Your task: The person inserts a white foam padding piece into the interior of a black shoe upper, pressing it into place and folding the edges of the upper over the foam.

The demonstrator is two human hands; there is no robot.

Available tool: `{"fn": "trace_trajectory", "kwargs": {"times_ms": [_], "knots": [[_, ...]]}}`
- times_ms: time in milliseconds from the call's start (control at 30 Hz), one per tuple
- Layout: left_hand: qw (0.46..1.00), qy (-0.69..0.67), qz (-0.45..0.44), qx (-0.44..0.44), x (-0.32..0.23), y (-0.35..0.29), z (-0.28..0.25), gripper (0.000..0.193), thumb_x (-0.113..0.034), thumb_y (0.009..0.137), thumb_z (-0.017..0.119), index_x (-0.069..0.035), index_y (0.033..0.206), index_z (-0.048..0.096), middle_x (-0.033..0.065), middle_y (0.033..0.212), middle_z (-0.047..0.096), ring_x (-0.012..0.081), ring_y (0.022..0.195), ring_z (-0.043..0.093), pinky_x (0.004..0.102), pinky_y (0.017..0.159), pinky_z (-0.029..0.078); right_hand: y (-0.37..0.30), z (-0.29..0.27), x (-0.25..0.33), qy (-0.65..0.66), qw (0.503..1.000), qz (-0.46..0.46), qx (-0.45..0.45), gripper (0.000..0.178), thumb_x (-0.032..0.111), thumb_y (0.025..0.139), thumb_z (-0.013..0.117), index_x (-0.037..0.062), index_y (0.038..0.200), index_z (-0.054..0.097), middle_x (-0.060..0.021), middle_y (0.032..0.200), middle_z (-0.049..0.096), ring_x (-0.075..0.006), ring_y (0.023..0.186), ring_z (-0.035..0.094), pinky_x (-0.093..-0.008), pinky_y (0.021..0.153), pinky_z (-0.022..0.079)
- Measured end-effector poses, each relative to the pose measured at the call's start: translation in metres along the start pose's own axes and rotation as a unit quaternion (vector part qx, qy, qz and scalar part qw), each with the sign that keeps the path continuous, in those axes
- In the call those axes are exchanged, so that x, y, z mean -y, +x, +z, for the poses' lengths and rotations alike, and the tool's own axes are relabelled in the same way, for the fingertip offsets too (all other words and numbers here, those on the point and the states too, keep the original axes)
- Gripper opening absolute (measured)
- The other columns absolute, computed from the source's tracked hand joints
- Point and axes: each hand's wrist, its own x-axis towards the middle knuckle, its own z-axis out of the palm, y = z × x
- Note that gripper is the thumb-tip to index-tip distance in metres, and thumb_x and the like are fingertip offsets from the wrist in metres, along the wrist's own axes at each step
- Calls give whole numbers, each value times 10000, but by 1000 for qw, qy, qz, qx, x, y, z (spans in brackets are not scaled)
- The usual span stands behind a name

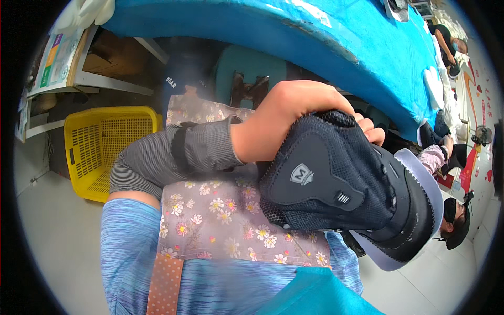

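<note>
A black mesh cap (357, 163) is held up over my lap, its crown toward me. A smooth dark panel with a small pale shield-shaped badge lies on the mesh. At its right side a pale lavender brim piece (428, 194) curves along a black part with a zigzag edge. My left hand (320, 97) reaches across from the left in a grey striped sleeve cover. It is closed over the cap's far edge, fingers curled down the right side. My right hand does not show; the cap may hide it.
A floral apron (226, 210) covers my lap. A yellow plastic basket (113, 115) stands on the floor at left, below a shelf (113, 81). Ahead runs a blue-covered table (252, 26). Other people sit at the right, one in a dark hat (459, 228).
</note>
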Motion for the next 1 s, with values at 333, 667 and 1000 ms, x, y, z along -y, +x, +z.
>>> {"fn": "trace_trajectory", "kwargs": {"times_ms": [333,667,1000], "knots": [[997,55,-50,-35,42,4,-26,291,-100,936,591,10,1205,610,72,1100,689,143,989,646,293,835,548,33,53,-9,-156,972,92,-150,261,158,883,731,3,1061,620,-135,970,686,-216,899,635,-374,820,503],[882,47,-379,-275,25,53,-13,403,-256,1014,541,-34,1350,546,104,1299,610,230,1178,596,346,1070,436,89,63,-18,-262,938,116,-196,259,211,993,619,-42,974,671,-65,758,676,-82,714,570,-273,657,489],[859,-358,-249,-269,36,40,-45,490,-441,1032,452,-51,1299,581,129,1252,647,285,1118,636,428,992,496,80,61,-27,-358,908,200,-85,239,212,901,697,-12,973,653,-213,775,654,-317,685,649,-390,626,490]]}}
